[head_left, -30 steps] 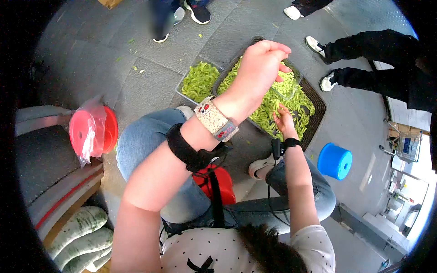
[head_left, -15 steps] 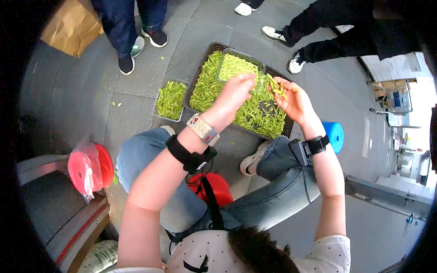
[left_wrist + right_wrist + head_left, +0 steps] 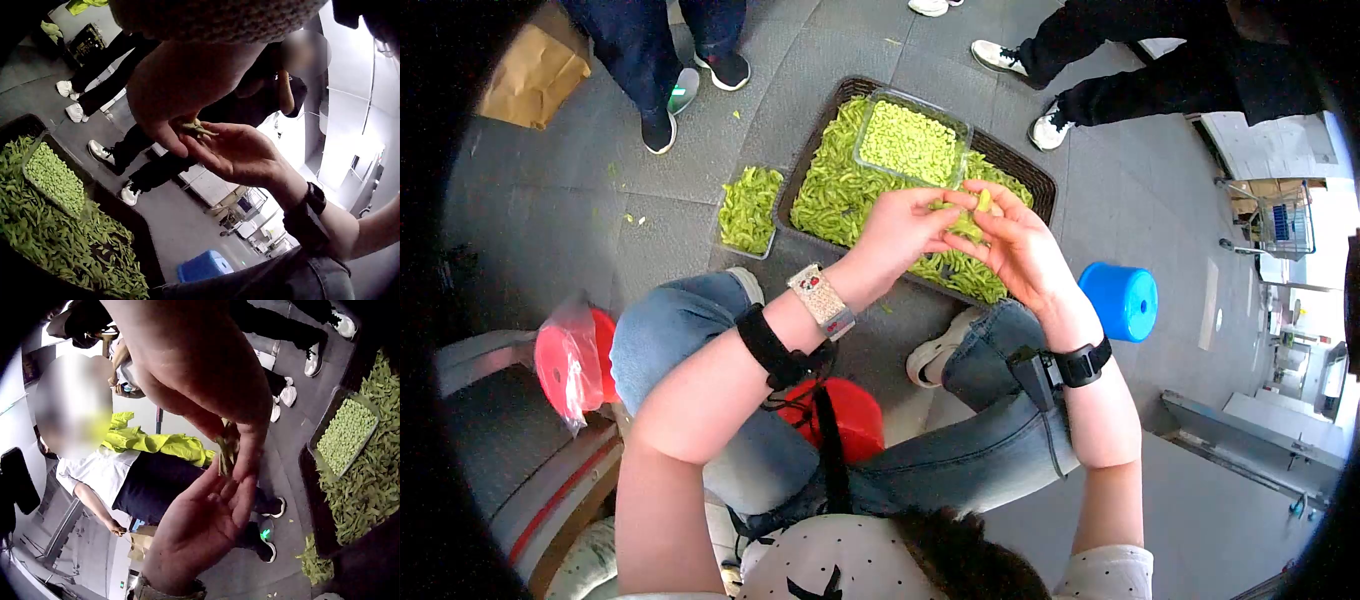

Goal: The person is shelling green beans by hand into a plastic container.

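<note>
Right hand [image 3: 1025,250] is pinching edamame pods [image 3: 984,202] near woven basket [image 3: 1047,200]; left hand [image 3: 900,232] is meeting its fingertips, left grip unclear.

Left grip [image 3: 902,228] and right grip [image 3: 1027,250] close together, both elbows [image 3: 672,442] bent.

No readable lettering or signs in the scene; marks on a pale wristband [image 3: 816,295], near left, too small to read

Green pods [image 3: 828,200], pale-green beans [image 3: 908,142], blue jeans [image 3: 970,452], black-dotted white shirt [image 3: 868,552]
</note>
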{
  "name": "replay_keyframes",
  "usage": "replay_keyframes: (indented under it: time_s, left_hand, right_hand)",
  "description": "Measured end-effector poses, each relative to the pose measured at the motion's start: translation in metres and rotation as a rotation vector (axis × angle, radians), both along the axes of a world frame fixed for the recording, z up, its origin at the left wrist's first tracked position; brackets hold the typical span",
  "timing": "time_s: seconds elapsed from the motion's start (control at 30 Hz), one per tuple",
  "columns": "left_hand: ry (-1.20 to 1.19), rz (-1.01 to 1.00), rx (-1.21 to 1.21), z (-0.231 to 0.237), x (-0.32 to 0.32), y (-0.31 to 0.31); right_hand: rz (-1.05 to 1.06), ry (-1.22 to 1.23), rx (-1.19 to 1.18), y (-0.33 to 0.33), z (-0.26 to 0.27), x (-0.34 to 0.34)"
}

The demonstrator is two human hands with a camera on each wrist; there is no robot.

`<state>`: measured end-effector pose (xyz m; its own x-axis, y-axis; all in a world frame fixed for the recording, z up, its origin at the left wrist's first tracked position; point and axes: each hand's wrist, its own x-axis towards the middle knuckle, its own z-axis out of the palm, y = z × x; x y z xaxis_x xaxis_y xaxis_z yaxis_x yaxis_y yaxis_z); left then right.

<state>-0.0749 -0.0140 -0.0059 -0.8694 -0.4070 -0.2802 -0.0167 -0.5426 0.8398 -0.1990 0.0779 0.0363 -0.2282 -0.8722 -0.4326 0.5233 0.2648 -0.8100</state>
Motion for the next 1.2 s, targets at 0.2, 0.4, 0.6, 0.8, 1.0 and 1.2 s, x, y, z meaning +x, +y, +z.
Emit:
replay_keyframes:
  time_s: [0.2,0.4,0.6,0.8,1.0,1.2]
  left_hand:
    - [-0.176,0.019,-0.036,-0.009,-0.004,0.006]
    - [-0.194,0.048,-0.175,-0.008,-0.005,0.0]
    - [-0.039,0.175,0.174,-0.003,0.005,-0.005]
    - [-0.053,0.271,0.316,0.0,0.011,-0.009]
    - [-0.03,0.31,0.424,0.001,0.011,-0.022]
    - [0.032,0.335,0.5,0.006,0.018,-0.033]
  right_hand:
    - [-0.009,0.12,0.091,0.005,-0.006,-0.002]
    - [-0.071,0.228,0.108,0.007,-0.009,-0.013]
    - [-0.162,0.179,0.085,0.01,-0.025,-0.037]
    - [-0.233,0.349,0.156,0.006,-0.035,-0.047]
    - [-0.3,0.562,0.206,0.014,-0.057,-0.076]
    - [-0.305,0.535,0.324,0.02,-0.06,-0.093]
